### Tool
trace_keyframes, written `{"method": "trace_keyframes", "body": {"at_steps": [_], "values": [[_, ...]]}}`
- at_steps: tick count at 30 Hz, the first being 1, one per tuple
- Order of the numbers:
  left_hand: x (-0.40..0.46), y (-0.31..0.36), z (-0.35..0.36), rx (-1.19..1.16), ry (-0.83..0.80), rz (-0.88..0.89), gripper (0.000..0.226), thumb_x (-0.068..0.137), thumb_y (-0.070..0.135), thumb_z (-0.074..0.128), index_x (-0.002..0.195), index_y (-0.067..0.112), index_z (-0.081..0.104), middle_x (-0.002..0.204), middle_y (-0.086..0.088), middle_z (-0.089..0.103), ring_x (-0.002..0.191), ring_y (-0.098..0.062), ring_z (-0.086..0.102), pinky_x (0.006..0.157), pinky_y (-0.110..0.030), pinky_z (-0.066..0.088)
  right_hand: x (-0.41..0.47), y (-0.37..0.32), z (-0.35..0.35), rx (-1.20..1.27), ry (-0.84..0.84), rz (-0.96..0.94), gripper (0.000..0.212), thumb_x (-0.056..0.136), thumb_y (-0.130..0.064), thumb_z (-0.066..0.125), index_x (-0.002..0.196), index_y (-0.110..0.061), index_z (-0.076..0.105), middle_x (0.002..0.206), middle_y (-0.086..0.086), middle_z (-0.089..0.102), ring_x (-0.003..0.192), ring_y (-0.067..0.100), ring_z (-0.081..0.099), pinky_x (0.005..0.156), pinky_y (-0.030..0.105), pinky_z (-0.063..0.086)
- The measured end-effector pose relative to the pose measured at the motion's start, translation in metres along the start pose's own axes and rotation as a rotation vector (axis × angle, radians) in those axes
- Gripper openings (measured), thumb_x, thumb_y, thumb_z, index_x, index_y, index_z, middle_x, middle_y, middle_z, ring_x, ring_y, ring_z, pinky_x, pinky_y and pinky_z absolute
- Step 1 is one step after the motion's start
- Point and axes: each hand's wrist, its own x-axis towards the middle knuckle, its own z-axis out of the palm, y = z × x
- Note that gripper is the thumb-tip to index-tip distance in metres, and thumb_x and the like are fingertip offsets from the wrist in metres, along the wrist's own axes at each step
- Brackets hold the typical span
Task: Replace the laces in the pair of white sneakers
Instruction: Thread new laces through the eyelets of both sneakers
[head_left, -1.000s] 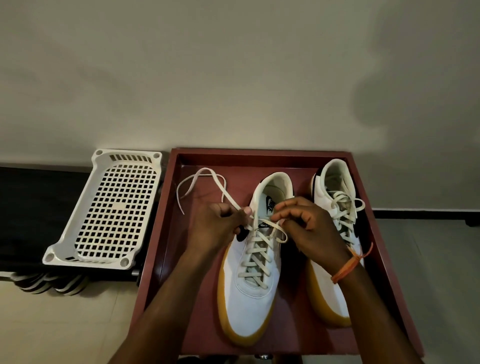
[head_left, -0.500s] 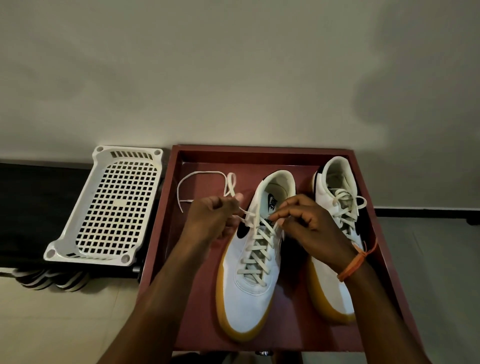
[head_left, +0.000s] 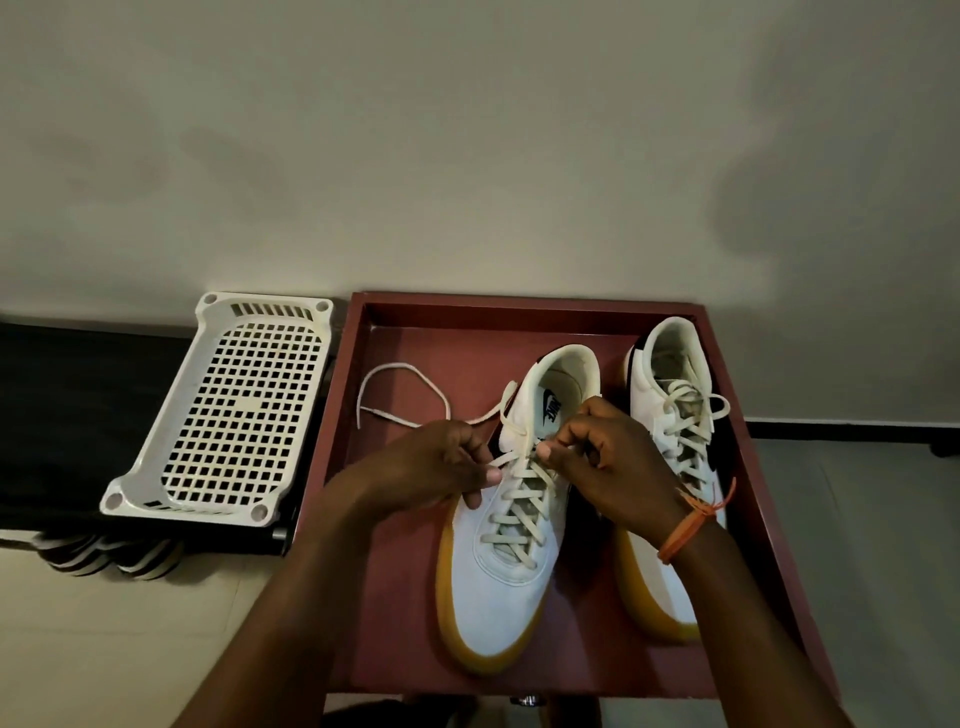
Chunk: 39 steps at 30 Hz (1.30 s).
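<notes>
Two white sneakers with tan soles stand side by side in a dark red tray (head_left: 748, 467). The left sneaker (head_left: 498, 587) is laced up most of its front with a cream lace (head_left: 402, 369) whose loose end loops over the tray floor to the left. My left hand (head_left: 436, 467) pinches that lace at the shoe's upper left eyelets. At the top eyelets, beside the tongue, my right hand (head_left: 608, 457) pinches the other lace end. The right sneaker (head_left: 675, 395) is laced and its lace ends lie loose on top; my right wrist hides its middle.
A white plastic grid basket (head_left: 234, 410) lies upside down on a black surface (head_left: 78, 405) left of the tray. Striped dark items sit on the floor under it. A plain wall rises close behind the tray. Pale floor lies to the right.
The loose lace loop has dropped from my left hand's height onto the tray floor. Both hands have closed in on the left sneaker's top eyelets. The camera view shifted slightly.
</notes>
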Motion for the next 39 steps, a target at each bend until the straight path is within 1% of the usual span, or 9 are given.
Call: {"method": "trace_keyframes", "body": {"at_steps": [4,13,18,24,28,31,33,36,39], "values": [[-0.015,0.026,-0.008,-0.275,0.080,0.113,0.018,0.093,0.009,0.065,0.106,-0.001,0.060,0.084,-0.012,0.076,0.050,-0.007,0.051,0.045,-0.014,0.038,-0.002,-0.012,-0.010,-0.006,0.126,-0.013,0.025,0.078,-0.019,0.080,0.099,-0.019,0.067,0.100,-0.006,0.049,0.081,-0.006,0.051,0.069,0.005,0.039],[-0.022,0.059,0.008,-0.497,0.146,0.317,0.030,0.095,-0.011,0.051,0.122,-0.005,0.062,0.106,-0.022,0.072,0.065,-0.010,0.064,0.055,-0.013,0.047,-0.004,-0.069,-0.010,1.107,-0.107,0.297,0.051,0.076,-0.010,0.050,0.127,-0.003,0.056,0.095,0.025,0.068,0.081,0.027,0.067,0.074,0.038,0.053],[-0.014,0.046,0.004,-0.021,0.451,0.357,0.013,0.088,0.003,0.070,0.098,0.006,0.077,0.071,-0.001,0.072,0.046,0.000,0.058,0.047,-0.014,0.045,-0.008,-0.063,-0.030,0.961,-0.044,0.287,0.029,0.093,-0.013,0.058,0.121,-0.006,0.062,0.069,0.009,0.062,0.069,0.020,0.061,0.075,0.036,0.051],[-0.004,0.010,-0.012,0.516,0.437,0.155,0.004,0.086,0.018,0.075,0.083,0.015,0.076,0.074,0.004,0.071,0.048,0.001,0.057,0.054,-0.022,0.046,-0.007,-0.038,-0.064,0.965,0.141,0.398,0.020,0.078,-0.021,0.064,0.090,-0.011,0.076,0.068,0.001,0.056,0.059,0.006,0.050,0.056,0.018,0.043],[-0.004,-0.002,-0.026,0.170,0.473,0.160,0.025,0.094,0.015,0.064,0.070,0.015,0.062,0.061,0.004,0.055,0.051,-0.009,0.050,0.054,-0.033,0.047,-0.009,-0.015,-0.079,0.918,0.233,0.484,0.018,0.083,-0.019,0.064,0.094,-0.010,0.074,0.064,0.000,0.059,0.058,0.010,0.050,0.055,0.020,0.040],[-0.013,0.007,-0.031,-0.623,0.429,0.185,0.008,0.095,0.015,0.056,0.087,0.014,0.059,0.089,-0.003,0.063,0.083,-0.009,0.058,0.083,-0.029,0.048,-0.011,-0.001,-0.079,0.833,0.256,0.540,0.015,0.091,-0.017,0.062,0.095,-0.010,0.075,0.066,0.000,0.060,0.059,0.011,0.047,0.053,0.022,0.037],[-0.019,0.013,-0.036,-0.933,0.276,0.207,0.010,0.088,0.020,0.055,0.086,0.011,0.056,0.079,-0.006,0.061,0.082,-0.016,0.062,0.088,-0.032,0.050,-0.012,0.001,-0.077,0.802,0.221,0.553,0.016,0.092,-0.016,0.062,0.097,-0.007,0.074,0.067,0.001,0.061,0.057,0.011,0.043,0.052,0.022,0.036],[-0.019,0.013,-0.033,-0.914,0.289,0.098,0.022,0.091,0.022,0.053,0.072,0.010,0.053,0.055,-0.002,0.045,0.059,-0.019,0.055,0.071,-0.033,0.048,-0.013,-0.005,-0.073,0.677,0.147,0.544,0.018,0.094,-0.018,0.062,0.098,-0.006,0.073,0.070,0.006,0.068,0.050,0.010,0.038,0.048,0.021,0.034],[-0.014,0.003,-0.030,-0.437,0.512,-0.047,0.040,0.097,0.033,0.058,0.063,0.012,0.054,0.047,0.000,0.043,0.045,-0.014,0.043,0.052,-0.026,0.039,-0.015,-0.007,-0.070,0.511,0.097,0.545,0.022,0.094,-0.024,0.062,0.091,-0.005,0.072,0.072,0.011,0.073,0.047,0.012,0.036,0.044,0.019,0.036]]}}
